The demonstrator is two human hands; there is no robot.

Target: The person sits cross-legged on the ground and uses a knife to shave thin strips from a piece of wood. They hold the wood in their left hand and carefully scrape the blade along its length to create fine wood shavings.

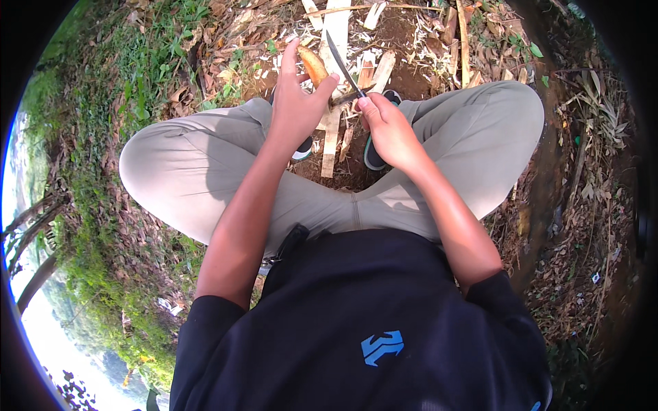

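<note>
My left hand [301, 103] is raised in front of my shins. A curved orange-brown piece [314, 66], wood-like in look, sits between its thumb and fingers; its exact kind is unclear. Close by on the right, my right hand [391, 130] is closed round the handle of a knife [340, 59]. The dark, narrow blade points up and to the left, apart from the orange-brown piece. A dark stick-like thing [353, 98] shows between the two hands, and I cannot tell whether either hand touches it.
Pale flat wooden strips [331, 140] lie on the soil between my shoes. Pale shavings [411, 44] and split wood pieces [384, 70] are scattered beyond. My bent legs [199, 147] flank the work spot. Green plants [140, 96] grow at left; dry leaves [576, 226] cover the right side.
</note>
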